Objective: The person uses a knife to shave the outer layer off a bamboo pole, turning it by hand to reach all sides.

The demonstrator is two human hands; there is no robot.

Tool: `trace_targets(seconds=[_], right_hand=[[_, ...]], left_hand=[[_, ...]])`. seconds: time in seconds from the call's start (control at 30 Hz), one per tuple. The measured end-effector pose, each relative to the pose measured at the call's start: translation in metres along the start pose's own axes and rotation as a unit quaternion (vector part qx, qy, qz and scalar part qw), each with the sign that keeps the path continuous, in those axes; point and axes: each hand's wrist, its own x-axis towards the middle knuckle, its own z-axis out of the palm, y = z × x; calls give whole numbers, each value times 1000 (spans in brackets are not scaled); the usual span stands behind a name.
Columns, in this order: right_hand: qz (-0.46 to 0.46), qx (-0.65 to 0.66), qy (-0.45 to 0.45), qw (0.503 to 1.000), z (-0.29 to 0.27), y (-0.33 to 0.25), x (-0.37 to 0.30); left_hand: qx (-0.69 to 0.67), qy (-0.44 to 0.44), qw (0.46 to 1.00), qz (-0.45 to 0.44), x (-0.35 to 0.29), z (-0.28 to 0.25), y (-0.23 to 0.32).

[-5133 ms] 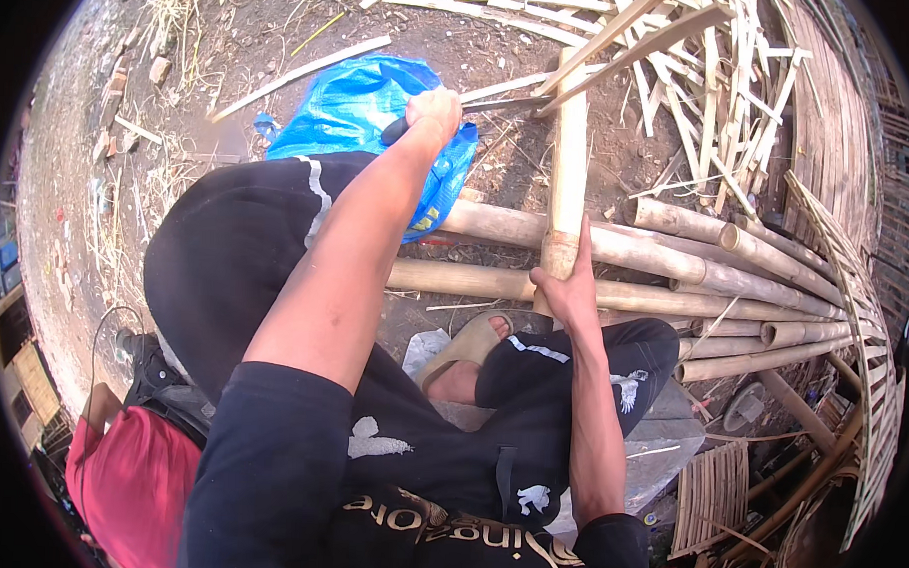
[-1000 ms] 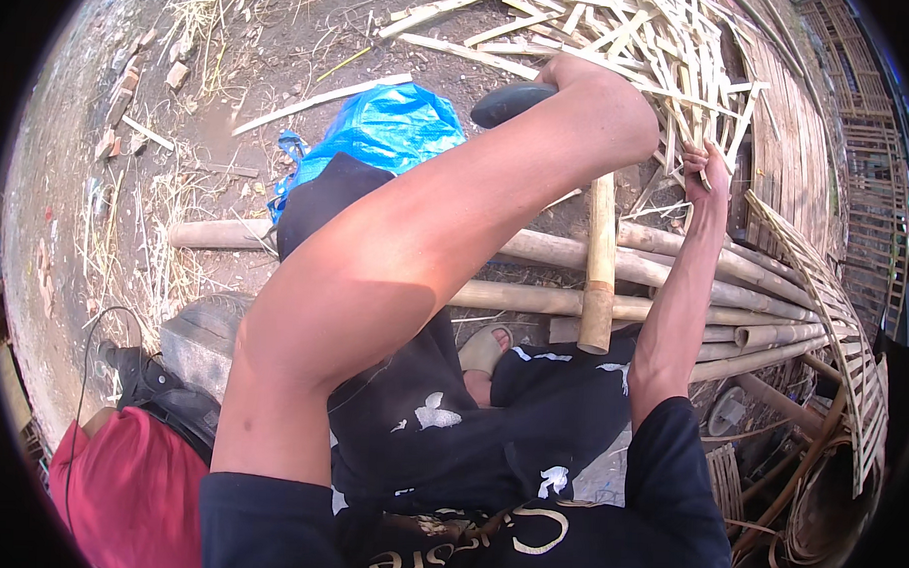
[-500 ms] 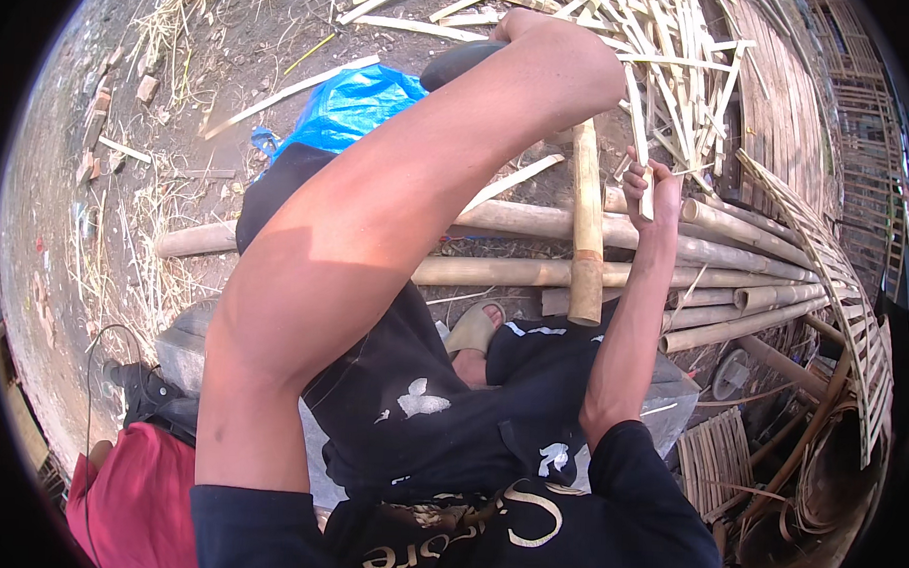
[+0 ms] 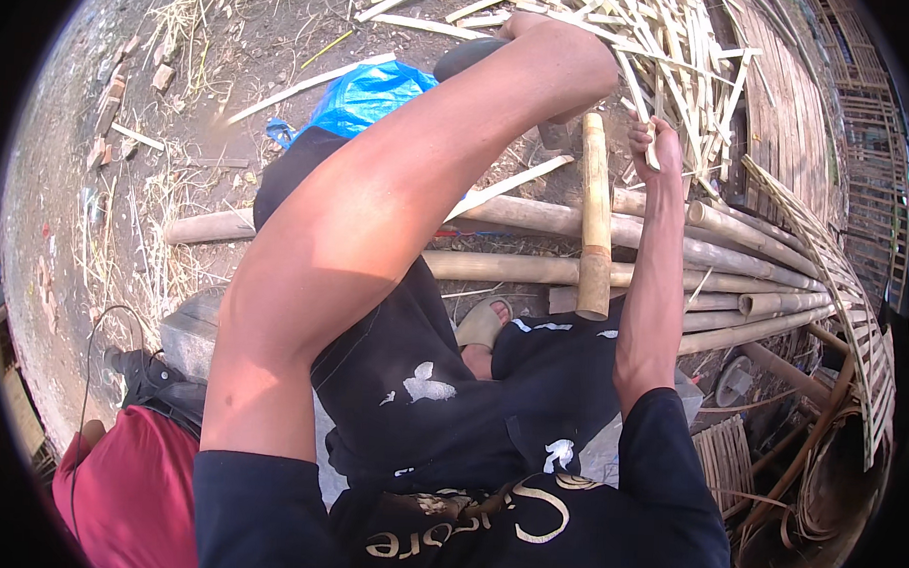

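Note:
My right hand [image 4: 661, 149] is closed around a pale split bamboo strip [image 4: 636, 98], whose near end pokes out below my fingers. The strip's far part runs up among a heap of similar strips. My left arm reaches across the view from the lower left, and my left hand [image 4: 575, 56] is bent over at the top centre with its fingers mostly hidden. Beside it shows a dark rounded thing [image 4: 470, 58] that I cannot make out. Between my hands and my lap, a short thick bamboo piece [image 4: 595, 214] lies across longer poles, pointing toward me.
Long bamboo poles [image 4: 515, 268] lie crosswise ahead of my legs. A heap of split strips [image 4: 683, 52] covers the far right ground. Blue plastic sheeting [image 4: 376, 93] lies beyond my left knee. A curved woven bamboo panel [image 4: 826, 267] stands at right. Red cloth [image 4: 132, 483] is at lower left.
My right hand has moved farther away from me, and the strip's near end has gone with it. My left arm has stayed nearly in place. The whole view has shifted slightly.

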Motion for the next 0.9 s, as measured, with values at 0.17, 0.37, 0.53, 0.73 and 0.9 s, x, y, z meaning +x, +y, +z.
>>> trace_targets(seconds=[0.17,0.37,0.53,0.73,0.9], right_hand=[[61,91,-14,994,29,-54,27],[12,-101,-22,995,73,-1,-78],[-302,-147,97,937,99,-18,-95],[-347,-394,191,829,100,28,-112],[128,-499,69,855,120,249,-175]], left_hand=[[-9,-25,999,-20,7,-5,7],[-33,32,999,-17,-11,-4,-8],[-60,-9,997,-37,23,-3,-26],[-117,62,988,-79,23,-7,-50],[-145,123,975,-115,37,3,-52]])
